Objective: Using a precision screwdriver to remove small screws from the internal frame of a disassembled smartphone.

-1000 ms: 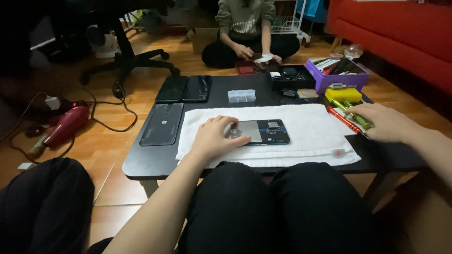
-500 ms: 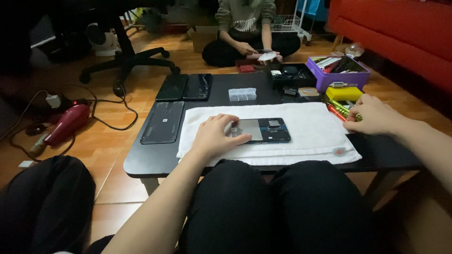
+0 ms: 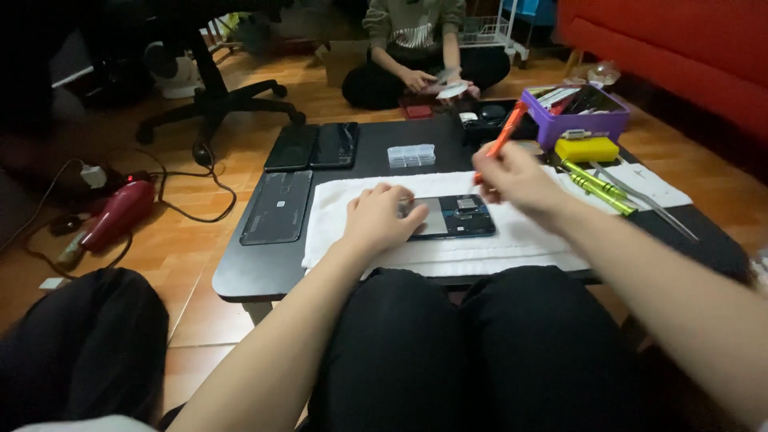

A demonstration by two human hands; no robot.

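**Meanwhile, an opened phone under two hands**

Flat on the white towel (image 3: 528, 240) lay the opened smartphone (image 3: 452, 217), its back off. The left hand (image 3: 384, 218) pressed down on its left end, fingers spread. The right hand (image 3: 516, 178) pinched an orange screwdriver (image 3: 502, 136) (tip pointing down) just above the phone. Green screwdrivers (image 3: 596, 186) rested nearby on the black desk (image 3: 256, 272).

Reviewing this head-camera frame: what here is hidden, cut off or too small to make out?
- Left end of the opened phone: covered by the left hand.
- Tip of the orange screwdriver: hidden behind the right hand, so whether it touches the phone cannot be told.
- Contents of the clear parts box: too small.
- The person sitting opposite: cut off by the top edge; what their hands hold is too small to tell.
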